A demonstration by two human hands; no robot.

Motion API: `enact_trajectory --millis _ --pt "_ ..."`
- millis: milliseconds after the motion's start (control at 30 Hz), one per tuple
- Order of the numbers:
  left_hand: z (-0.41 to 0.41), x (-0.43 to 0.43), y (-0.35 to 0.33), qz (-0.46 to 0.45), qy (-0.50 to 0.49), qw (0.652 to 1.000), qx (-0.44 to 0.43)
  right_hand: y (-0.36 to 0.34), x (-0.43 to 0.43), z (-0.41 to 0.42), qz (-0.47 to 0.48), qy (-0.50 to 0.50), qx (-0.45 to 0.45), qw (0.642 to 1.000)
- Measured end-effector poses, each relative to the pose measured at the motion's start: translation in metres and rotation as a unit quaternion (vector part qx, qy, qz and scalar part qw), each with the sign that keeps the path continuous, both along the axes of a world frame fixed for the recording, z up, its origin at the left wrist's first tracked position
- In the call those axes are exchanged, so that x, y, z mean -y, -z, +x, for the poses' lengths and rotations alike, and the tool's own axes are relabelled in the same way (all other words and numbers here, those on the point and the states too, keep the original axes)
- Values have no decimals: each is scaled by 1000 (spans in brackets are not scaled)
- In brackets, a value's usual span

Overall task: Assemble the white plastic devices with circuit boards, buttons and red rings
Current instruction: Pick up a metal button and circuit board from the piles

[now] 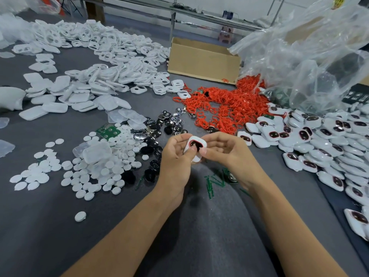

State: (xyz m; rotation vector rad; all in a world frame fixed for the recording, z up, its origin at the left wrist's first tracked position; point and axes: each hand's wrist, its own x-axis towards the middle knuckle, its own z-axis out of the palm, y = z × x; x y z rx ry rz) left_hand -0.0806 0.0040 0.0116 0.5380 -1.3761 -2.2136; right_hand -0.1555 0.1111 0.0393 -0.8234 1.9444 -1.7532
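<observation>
L hand [175,154] + R hand [223,150] both pinch device [196,158], thumbs on button [198,145]. Risk: uneven press, so ring [196,140] pops out or button seats crooked.

Light even and diffuse from overhead, fairly bright, with no hard shadows. One soft dark patch on the grey felt tabletop [60,226] at bottom centre. Glare streaks across the clear plastic bag [311,62]; small glints on the shiny metal buttons [173,118]. Wide-angle bend: the far bench rail [199,16] curves. At centre the white device [194,148] is crisp. The far white shells [95,37] and the corners go soft.
</observation>
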Motion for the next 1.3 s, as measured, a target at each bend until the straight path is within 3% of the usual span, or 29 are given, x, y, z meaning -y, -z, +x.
enact_trajectory --millis 367,633,833,1167,1300 --pt "3 -1 -3 -31 32 999 5 3 5 -1 -42 43 49 997" --pt "1 1 -2 20 26 999 -8 2 3 -2 -97 15 133 986" --pt "0 9 -4 120 92 987 -63 0 3 -5 -159 -14 213 964" --pt "4 13 -4 117 113 982 -93 -4 1 -1 -166 -34 173 970" --pt "4 6 -3 67 23 993 -90 -7 1 3 -163 -4 133 978"
